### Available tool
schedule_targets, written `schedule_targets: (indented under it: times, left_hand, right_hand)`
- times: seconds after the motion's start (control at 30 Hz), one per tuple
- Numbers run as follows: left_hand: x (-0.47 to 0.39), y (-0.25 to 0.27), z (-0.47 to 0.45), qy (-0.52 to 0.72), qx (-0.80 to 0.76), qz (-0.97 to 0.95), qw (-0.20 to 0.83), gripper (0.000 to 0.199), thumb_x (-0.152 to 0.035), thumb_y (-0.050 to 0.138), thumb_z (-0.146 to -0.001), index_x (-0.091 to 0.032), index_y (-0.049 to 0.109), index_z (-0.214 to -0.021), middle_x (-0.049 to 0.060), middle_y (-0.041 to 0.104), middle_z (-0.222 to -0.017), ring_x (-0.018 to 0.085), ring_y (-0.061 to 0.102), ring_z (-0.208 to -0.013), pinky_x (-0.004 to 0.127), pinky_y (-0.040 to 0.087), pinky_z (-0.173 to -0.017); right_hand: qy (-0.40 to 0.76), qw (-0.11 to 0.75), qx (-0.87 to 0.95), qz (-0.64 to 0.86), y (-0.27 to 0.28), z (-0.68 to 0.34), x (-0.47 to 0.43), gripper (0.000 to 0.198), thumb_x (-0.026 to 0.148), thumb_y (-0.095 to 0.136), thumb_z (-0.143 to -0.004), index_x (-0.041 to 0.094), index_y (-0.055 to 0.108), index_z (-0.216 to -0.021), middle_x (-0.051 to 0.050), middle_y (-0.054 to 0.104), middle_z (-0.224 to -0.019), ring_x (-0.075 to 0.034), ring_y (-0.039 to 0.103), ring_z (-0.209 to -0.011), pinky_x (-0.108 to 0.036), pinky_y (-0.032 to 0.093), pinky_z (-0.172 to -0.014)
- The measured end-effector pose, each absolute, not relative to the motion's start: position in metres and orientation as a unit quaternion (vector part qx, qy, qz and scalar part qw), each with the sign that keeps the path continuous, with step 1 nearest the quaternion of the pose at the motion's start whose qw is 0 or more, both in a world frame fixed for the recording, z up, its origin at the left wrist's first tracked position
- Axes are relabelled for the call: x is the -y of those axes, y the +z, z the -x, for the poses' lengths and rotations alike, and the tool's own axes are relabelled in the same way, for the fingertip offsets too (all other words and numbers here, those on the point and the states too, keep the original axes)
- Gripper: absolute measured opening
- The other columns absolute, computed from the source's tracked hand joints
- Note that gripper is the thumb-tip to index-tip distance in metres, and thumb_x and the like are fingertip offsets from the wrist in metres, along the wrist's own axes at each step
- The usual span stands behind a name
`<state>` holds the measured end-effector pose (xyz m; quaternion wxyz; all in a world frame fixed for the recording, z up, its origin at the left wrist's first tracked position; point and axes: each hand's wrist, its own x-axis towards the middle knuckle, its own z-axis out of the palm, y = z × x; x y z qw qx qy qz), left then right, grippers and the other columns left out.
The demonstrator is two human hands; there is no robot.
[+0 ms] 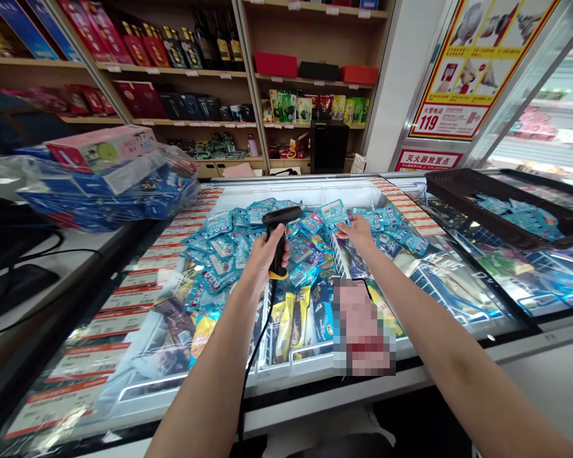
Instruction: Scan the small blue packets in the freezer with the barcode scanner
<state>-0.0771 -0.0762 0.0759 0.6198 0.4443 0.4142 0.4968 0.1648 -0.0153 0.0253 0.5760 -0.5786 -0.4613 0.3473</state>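
My left hand point(274, 251) is wrapped round the grip of a black barcode scanner point(281, 217), whose cord hangs down toward the freezer's front edge. In the fingers of my right hand point(357, 232) is a small blue packet point(333, 213), pinched at its lower right corner. Beneath and around both hands, many similar blue packets point(219, 247) lie heaped on the freezer's glass top. A pixelated, phone-shaped object point(360, 318) rests on the glass below my right hand.
Wrapped boxes point(109, 172) are stacked at the left. A black basket point(506, 207) with blue packets sits at the right. Price labels point(138, 280) line the freezer glass point(143, 381). Ice cream packs point(291, 321) show through it. Stocked shelves point(172, 70) stand behind.
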Motion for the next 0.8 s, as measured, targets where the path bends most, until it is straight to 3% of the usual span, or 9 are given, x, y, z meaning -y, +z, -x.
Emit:
schedule_targets:
  times: [0.23,0.5,0.8]
  left_hand:
    - [0.079,0.070,0.066,0.443,-0.378,-0.452,0.675,0.046,-0.059,0.068,-0.074,-0.017,0.052,-0.084,-0.002,0.051,-0.063,0.006,0.045,-0.044,0.018,0.031,-0.036]
    - [0.079,0.064,0.056,0.424,-0.363,-0.459,0.691,0.046,-0.059,0.068,-0.074,-0.017,0.054,-0.087,-0.002,0.051,-0.064,0.006,0.044,-0.044,0.017,0.031,-0.036]
    - [0.082,0.065,0.053,0.428,-0.358,-0.465,0.688,0.045,-0.058,0.068,-0.075,-0.018,0.049,-0.080,-0.002,0.051,-0.063,0.006,0.043,-0.043,0.018,0.030,-0.036]
  right_hand:
    - [0.335,0.604,0.481,0.540,0.019,-0.188,0.046,0.047,0.036,0.063,-0.079,0.021,0.044,-0.120,-0.002,0.068,-0.080,-0.025,0.073,-0.077,-0.039,0.059,-0.075]
    - [0.319,0.517,0.518,0.602,0.015,-0.186,0.041,0.047,0.032,0.049,-0.088,0.018,0.038,-0.132,-0.011,0.069,-0.110,-0.025,0.072,-0.091,-0.037,0.057,-0.076]
    - [0.295,0.498,0.534,0.616,0.013,-0.183,0.043,0.050,0.033,0.047,-0.089,0.016,0.037,-0.134,-0.011,0.071,-0.108,-0.024,0.073,-0.088,-0.034,0.057,-0.070]
